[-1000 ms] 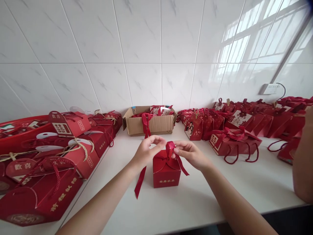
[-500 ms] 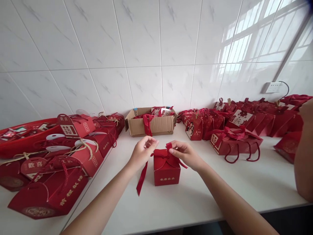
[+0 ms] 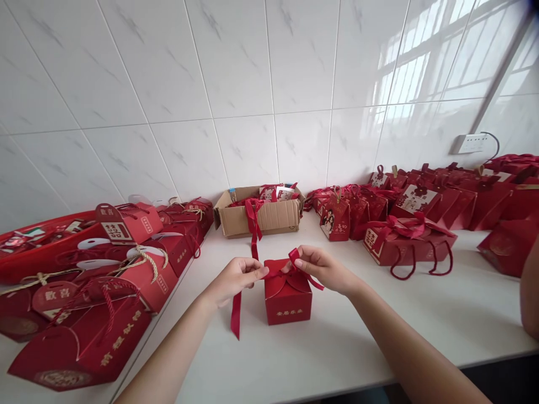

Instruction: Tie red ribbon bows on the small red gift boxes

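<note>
A small red gift box [image 3: 288, 306] with gold lettering stands upright on the white table in front of me. Red ribbon [image 3: 236, 320] runs across its folded top, one tail hanging down on the left. My left hand [image 3: 236, 278] pinches that ribbon close to the box's left top edge. Between the thumb and fingers of my right hand [image 3: 318, 269] is a raised ribbon loop above the top of the box. A short ribbon end sticks out to the right below these fingers.
A cardboard box [image 3: 261, 219] holding ribbon and cards stands against the tiled wall. Red gift boxes crowd the left [image 3: 84, 331] and right [image 3: 410, 241]. A red basin [image 3: 25, 258] lies far left. Part of another person's arm [image 3: 529, 292] shows at the right edge.
My left hand has moved down and slightly left, drawing the ribbon to the box's left edge. My right hand keeps its pinch on the loop. The view has shifted slightly.
</note>
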Demonstrator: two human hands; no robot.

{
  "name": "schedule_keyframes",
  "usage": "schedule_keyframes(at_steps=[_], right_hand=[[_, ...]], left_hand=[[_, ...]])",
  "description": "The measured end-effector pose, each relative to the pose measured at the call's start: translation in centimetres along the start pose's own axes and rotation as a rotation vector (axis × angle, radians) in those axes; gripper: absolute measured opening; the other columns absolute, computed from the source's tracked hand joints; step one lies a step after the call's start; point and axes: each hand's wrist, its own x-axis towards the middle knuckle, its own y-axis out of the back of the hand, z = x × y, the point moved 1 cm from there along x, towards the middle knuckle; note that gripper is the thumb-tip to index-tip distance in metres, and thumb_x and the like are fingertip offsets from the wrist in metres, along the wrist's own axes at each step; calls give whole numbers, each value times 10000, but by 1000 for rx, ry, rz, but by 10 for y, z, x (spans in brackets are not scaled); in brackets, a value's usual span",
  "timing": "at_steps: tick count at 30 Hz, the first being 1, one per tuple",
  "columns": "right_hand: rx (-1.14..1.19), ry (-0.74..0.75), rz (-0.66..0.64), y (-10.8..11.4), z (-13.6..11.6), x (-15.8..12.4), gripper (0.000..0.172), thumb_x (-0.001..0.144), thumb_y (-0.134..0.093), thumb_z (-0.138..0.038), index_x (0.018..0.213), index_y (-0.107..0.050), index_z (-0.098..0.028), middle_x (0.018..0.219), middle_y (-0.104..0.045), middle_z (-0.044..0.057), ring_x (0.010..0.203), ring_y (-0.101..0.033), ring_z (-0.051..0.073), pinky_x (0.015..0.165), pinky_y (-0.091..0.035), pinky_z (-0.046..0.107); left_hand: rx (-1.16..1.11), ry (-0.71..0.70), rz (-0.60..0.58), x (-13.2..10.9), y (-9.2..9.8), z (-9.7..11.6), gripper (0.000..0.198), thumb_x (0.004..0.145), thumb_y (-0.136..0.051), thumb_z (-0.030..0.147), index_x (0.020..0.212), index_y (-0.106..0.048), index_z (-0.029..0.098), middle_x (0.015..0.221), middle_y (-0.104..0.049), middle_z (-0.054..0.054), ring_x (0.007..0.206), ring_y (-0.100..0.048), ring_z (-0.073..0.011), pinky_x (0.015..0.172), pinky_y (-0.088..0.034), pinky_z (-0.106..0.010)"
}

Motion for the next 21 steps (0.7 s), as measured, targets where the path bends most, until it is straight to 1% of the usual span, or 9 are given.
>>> schedule_keyframes(at_steps=[3,8,11,13,15,17,19,21], right_hand=[[-19,0,6,2,0,0,248,875,-524,-424,861,-576,-182,897,-674,54,838,-629,154,766,-498,308],[-10,-26,6,5,1,0,238,865,-543,-414,813,-558,-182,860,-669,50,822,-631,154,770,-489,309],[-1,-24,9,4,1,0,229,860,-553,-400,798,-548,-179,841,-668,48,815,-626,152,784,-479,309],[-34,-35,35,1,0,0,230,866,-539,-395,800,-547,-175,822,-659,44,782,-610,143,752,-471,293],[-125,-66,114,-6,-1,1,235,875,-512,-381,777,-546,-170,778,-644,33,695,-572,123,659,-447,255],[-217,-103,239,-14,-1,2,243,874,-490,-352,724,-534,-165,706,-618,17,593,-507,101,561,-391,227],[-301,-112,351,-23,-2,4,230,852,-492,-305,676,-526,-161,638,-584,3,552,-460,94,529,-354,221],[-394,-83,406,-30,0,6,186,820,-503,-259,675,-556,-154,617,-572,1,561,-455,100,540,-354,223]], left_hand=[[52,17,55,-2,2,-1,325,622,-724,456,659,-600,158,620,-494,38,571,-395,-96,550,-313,-229],[80,6,153,-1,4,-5,317,577,-763,406,608,-561,164,583,-490,55,550,-398,-93,539,-294,-226],[60,-17,199,3,5,-10,310,571,-768,395,614,-562,168,597,-517,51,570,-438,-101,563,-322,-229],[50,-28,221,3,5,-12,304,581,-765,387,626,-558,169,614,-537,46,603,-472,-109,596,-348,-231],[40,-49,222,1,3,-11,294,608,-753,376,649,-547,171,629,-541,43,628,-490,-114,619,-367,-234],[65,-118,210,-5,1,-5,266,650,-730,354,662,-534,176,642,-526,42,634,-492,-113,622,-382,-235],[147,-242,191,-13,-3,6,195,702,-691,302,662,-544,180,685,-526,28,654,-505,-116,628,-400,-238],[256,-374,162,-22,-8,20,96,747,-633,218,670,-584,185,767,-559,5,725,-543,-127,672,-426,-244]])
